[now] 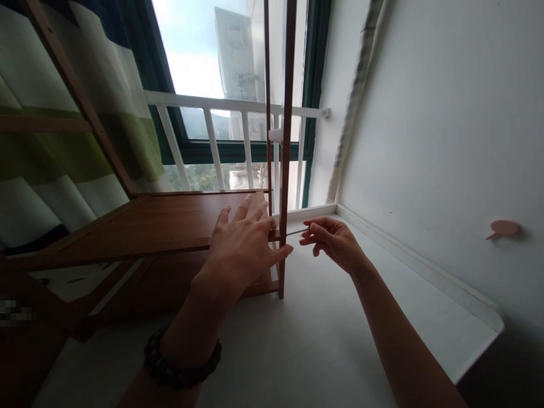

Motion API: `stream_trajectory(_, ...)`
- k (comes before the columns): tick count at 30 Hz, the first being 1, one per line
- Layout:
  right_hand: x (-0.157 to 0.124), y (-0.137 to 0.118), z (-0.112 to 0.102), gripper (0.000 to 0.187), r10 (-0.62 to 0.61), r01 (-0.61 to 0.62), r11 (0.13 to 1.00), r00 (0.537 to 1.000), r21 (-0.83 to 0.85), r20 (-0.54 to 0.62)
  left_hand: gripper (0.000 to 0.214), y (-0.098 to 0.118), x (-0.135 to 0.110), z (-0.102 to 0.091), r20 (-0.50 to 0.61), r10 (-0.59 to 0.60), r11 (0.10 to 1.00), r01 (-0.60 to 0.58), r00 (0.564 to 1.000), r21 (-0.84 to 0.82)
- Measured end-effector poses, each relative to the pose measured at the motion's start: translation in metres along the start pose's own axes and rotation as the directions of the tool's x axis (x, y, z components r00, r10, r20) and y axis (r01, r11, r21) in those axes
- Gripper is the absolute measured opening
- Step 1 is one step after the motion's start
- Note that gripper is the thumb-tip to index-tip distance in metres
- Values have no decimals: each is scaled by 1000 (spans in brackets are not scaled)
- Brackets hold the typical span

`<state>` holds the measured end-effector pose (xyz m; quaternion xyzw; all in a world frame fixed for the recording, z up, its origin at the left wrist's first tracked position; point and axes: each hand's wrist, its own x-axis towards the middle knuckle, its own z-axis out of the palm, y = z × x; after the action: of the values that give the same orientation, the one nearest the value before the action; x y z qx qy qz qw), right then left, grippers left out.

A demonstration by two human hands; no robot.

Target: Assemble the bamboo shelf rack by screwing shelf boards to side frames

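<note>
A brown wooden shelf unit (182,218) stands in front of me, with an upright post (287,147) at its right end. My left hand (244,238) lies open over the right end of the shelf board, fingers spread and thumb reaching to the post. On the other side of the post, my right hand (334,241) is closed in a pinch on a thin metal rod (298,231). The rod's far end meets the post at about shelf-board height; whether it sits in a hole is too small to tell. A dark bead bracelet circles my left wrist.
Behind the unit are a white railing (225,105) and a window (195,45). A striped curtain (123,102) hangs at the left. The pale surface (323,340) under the unit has a raised edge along the right wall. A pink hook (505,228) is on that wall.
</note>
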<state>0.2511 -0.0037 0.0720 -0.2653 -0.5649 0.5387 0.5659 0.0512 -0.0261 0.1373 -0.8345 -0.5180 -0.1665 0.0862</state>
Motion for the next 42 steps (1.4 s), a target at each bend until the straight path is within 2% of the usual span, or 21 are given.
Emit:
stream_trajectory(4,2,3,1,16,-51,48,997,997,-63,-49,75,1,-2,2,58,-59,994,53,997,98)
stream_trajectory(6,2,1,1,16,-50,46,996,998,-79,-50,71,3,-2,4,49,-65,992,59,997,110)
stream_trajectory(11,-2,-10,4,21,23,-26,997,999,-74,-49,45,8,-2,8,-18,-35,994,36,999,105)
stream_trajectory(14,-5,-15,6,34,122,-122,992,992,-27,-5,43,10,-2,10,-34,-30,995,33,999,91)
stream_trajectory(17,-5,-16,5,28,174,-175,984,984,13,33,41,11,-1,11,-37,-31,996,34,999,82)
stream_trajectory(21,-5,-13,-2,24,152,-159,986,982,52,111,41,11,-1,11,-37,-16,996,19,999,84)
stream_trajectory(24,-6,-10,-7,30,104,-118,991,976,64,190,42,11,-1,10,-37,-11,996,14,999,90)
stream_trajectory(26,-6,-8,-9,32,82,-97,993,976,65,203,42,11,-1,9,-39,-9,996,12,999,89)
stream_trajectory(32,-4,-6,-4,24,7,-5,1000,987,-10,159,43,11,-1,11,-45,-8,997,11,999,78)
stream_trajectory(36,-2,-8,8,31,44,-43,999,995,-19,86,43,10,0,11,-33,-13,997,16,999,80)
stream_trajectory(39,2,-5,20,30,155,-152,980,988,127,-10,41,10,0,10,-23,2,995,1,1000,98)
stream_trajectory(42,5,-1,28,24,241,-207,915,969,347,-59,41,11,1,7,-6,-10,993,11,1000,116)
